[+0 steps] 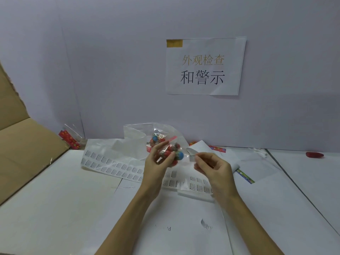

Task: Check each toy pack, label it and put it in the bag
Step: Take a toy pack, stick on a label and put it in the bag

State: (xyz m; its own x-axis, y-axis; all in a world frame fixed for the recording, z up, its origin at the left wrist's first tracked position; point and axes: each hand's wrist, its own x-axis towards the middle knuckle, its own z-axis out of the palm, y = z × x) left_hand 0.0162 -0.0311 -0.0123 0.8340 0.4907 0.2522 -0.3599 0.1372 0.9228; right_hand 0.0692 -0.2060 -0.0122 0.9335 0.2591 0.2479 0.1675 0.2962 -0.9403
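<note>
My left hand (156, 162) grips a small clear toy pack (174, 152) of red and blue balls, raised above the table. Just to its right, my right hand (211, 167) pinches a small white warning label (192, 157) between thumb and forefinger, a short gap from the pack. Behind the hands lies a large clear plastic bag (136, 137) with another pack of coloured balls (157, 138) in it. Sheets of printed labels (112, 164) lie flat on the white table (73, 208), left of and under my hands.
A cardboard box flap (24, 144) stands open at the left. Red patterned packs (69, 139) lean at the wall's foot. A red object (314, 155) lies far right. A striped strip (245, 176) and loose paper sheets (202, 148) lie right of the hands. A paper sign (205, 66) hangs on the wall.
</note>
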